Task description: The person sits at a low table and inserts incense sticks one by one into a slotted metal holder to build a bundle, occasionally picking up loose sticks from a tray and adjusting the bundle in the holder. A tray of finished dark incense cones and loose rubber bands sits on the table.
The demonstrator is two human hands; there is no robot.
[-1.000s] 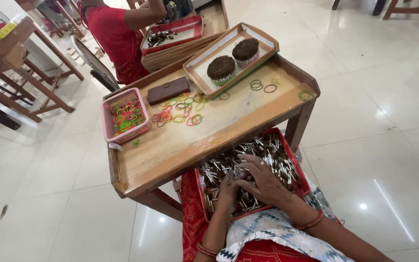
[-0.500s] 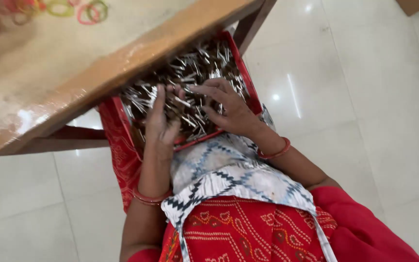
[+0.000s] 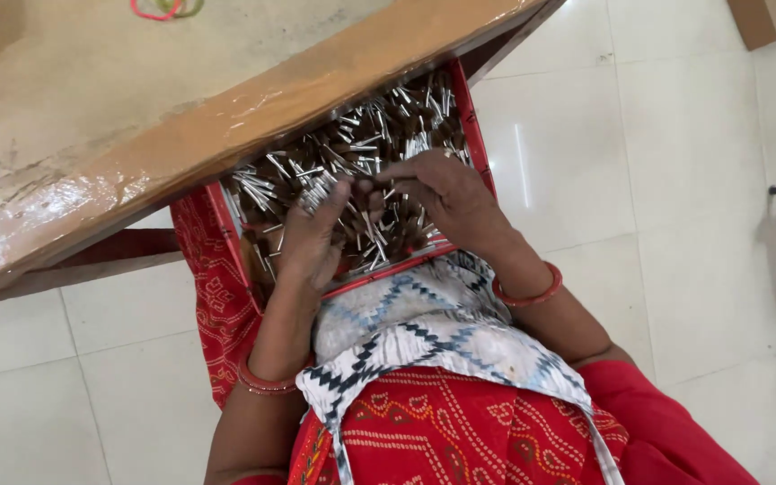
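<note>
Both hands work a heap of small brown-and-silver sticks (image 3: 379, 135): the left hand (image 3: 312, 238) has its grip closed on a small bundle of sticks (image 3: 321, 190), while the right hand (image 3: 446, 193) pinches at the pile with narrowed fingertips, though what it holds cannot be told. A red-rimmed tray (image 3: 473, 126) on the lap carries the heap, half tucked under the wooden counter (image 3: 136, 117). Coloured rubber bands (image 3: 165, 8) lie on the counter's far edge.
</note>
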